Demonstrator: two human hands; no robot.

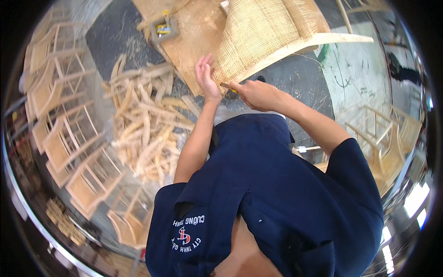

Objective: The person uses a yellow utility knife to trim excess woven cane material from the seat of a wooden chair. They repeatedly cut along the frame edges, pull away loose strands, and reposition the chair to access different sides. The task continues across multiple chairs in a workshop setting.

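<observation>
A sheet of woven cane webbing (pixel 256 39) covers a pale wooden frame with a curved rail (pixel 295 47), on the bench in front of me. My right hand (pixel 258 95) grips a utility knife (pixel 225 85) with a bit of yellow on its handle. Its blade points left, at the near corner of the webbing. Beside that corner is my left hand (pixel 206 78), fingers stretched out and apart, its palm side by the webbing's left edge. Whether the left hand touches the cane, I cannot tell.
A wooden box (pixel 164 28) with yellow items stands on the plywood bench top (pixel 198 30). Curved wood offcuts (pixel 145 120) lie heaped on the floor to the left. Rows of unfinished chairs (pixel 69 138) line the far left, with more chairs (pixel 387 143) at right.
</observation>
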